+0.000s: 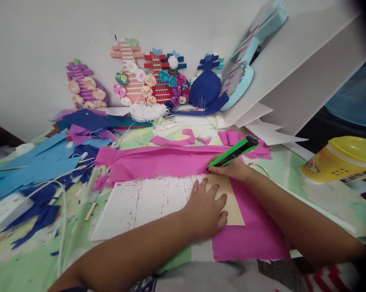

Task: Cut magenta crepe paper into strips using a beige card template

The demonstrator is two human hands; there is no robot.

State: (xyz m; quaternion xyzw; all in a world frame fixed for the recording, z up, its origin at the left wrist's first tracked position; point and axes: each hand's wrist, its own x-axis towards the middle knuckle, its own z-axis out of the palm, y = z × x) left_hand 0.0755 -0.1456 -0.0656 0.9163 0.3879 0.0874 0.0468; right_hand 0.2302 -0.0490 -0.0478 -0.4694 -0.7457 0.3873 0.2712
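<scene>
My right hand (233, 167) is closed round a green-and-black utility knife (237, 151). Its lower end points down at the top edge of a tan card (236, 213), and the blade itself is too small to make out. My left hand (207, 209) lies with fingers spread over the card. Beneath the card is a sheet of bright pink paper (252, 243). More pink paper (152, 162) stretches along the top of a white board (118, 211) marked with pinkish scored lines. Part of the card is hidden under my left hand.
Decorated instrument-shaped crafts (205, 89) lean along the wall. Blue paper scraps (49, 158) and a white power strip (8, 213) with its cord lie left. A yellow-lidded tub (342, 160) stands right, near folded white board (310, 77). White string (149, 112) is heaped behind.
</scene>
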